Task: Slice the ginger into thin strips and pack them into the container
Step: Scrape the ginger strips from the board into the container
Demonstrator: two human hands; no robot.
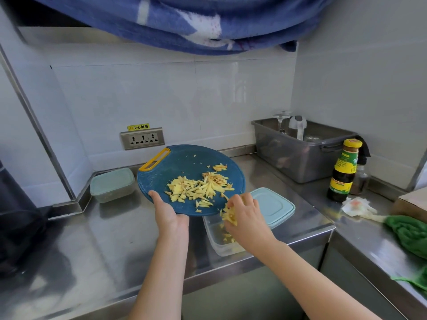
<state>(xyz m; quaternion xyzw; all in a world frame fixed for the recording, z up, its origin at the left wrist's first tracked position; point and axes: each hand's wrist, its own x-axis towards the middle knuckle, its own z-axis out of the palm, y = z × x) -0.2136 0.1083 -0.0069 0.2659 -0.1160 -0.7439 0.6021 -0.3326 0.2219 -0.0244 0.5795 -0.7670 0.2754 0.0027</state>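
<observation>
My left hand (169, 215) grips the near rim of a round blue cutting board (180, 162), held tilted above the steel counter. A pile of yellow ginger strips (198, 188) lies on the board. My right hand (245, 218) holds a bunch of ginger strips at the board's lower right edge, directly over a clear rectangular container (213, 236). A few strips lie inside the container. Its pale blue lid (275, 205) rests just behind it on the counter.
A second lidded container (112, 184) stands at the back left by the wall. A grey tub (305, 155) with glassware fills the back right corner, with sauce bottles (344, 172) beside it. Crumpled tissue (357, 206) and a green cloth (411, 234) lie at right. A wall socket (142, 138) sits behind the board.
</observation>
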